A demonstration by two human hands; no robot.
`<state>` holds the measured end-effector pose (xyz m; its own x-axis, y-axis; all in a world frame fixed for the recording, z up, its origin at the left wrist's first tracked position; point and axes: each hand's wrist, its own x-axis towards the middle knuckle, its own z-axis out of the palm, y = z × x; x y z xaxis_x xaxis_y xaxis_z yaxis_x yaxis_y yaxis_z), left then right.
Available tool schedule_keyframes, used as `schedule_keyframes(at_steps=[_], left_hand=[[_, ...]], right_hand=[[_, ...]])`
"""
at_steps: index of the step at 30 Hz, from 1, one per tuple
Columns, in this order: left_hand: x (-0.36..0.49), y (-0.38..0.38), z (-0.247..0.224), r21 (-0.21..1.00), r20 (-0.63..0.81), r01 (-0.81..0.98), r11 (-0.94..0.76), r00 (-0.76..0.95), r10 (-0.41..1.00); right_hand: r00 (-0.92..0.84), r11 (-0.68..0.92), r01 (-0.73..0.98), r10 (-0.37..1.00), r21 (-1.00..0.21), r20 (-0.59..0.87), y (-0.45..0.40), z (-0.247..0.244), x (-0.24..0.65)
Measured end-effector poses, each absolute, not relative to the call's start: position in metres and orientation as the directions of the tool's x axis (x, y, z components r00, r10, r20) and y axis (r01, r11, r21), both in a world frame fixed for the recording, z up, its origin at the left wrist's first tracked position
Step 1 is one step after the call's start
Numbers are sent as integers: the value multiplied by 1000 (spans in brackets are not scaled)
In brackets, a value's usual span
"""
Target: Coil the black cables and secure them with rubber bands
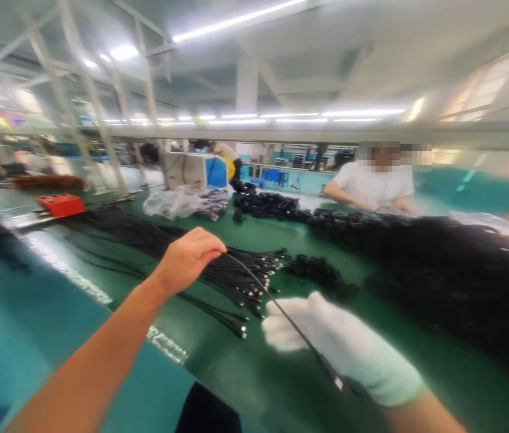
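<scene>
My bare left hand [194, 255] is closed in a pinch on a thin black cable [277, 302]. From my fingertips the cable slants down to the right and ends in a small metal plug [338, 382]. My right hand [322, 331], in a white glove, is open, its fingers stretched to the left, and the cable crosses in front of its palm. Behind both hands, a spread bundle of black cables [132, 231] lies on the green table [231, 376], many plug ends pointing right. A few separate cables [212, 311] lie nearer the table edge.
Big heaps of coiled black cables [453, 282] fill the right side, with a smaller pile [315, 270] beyond my glove. A red box [61, 205] stands at left. Clear plastic bags [173, 202] lie farther back. A person in white [372, 183] works across the table.
</scene>
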<state>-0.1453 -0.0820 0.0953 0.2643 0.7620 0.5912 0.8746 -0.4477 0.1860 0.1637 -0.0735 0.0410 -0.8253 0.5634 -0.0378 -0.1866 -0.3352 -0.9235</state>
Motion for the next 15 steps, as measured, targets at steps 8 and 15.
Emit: schedule_keyframes(at_steps=[8,15], left_hand=[[-51,-70,86,240,422,757,-608,483,767],[-6,-72,69,555,284,515,-653,621,731]], right_hand=[[-967,-718,-105,235,-688,-97,-84,24,157],[-975,-782,-141,217,-607,-52,-84,8,158]])
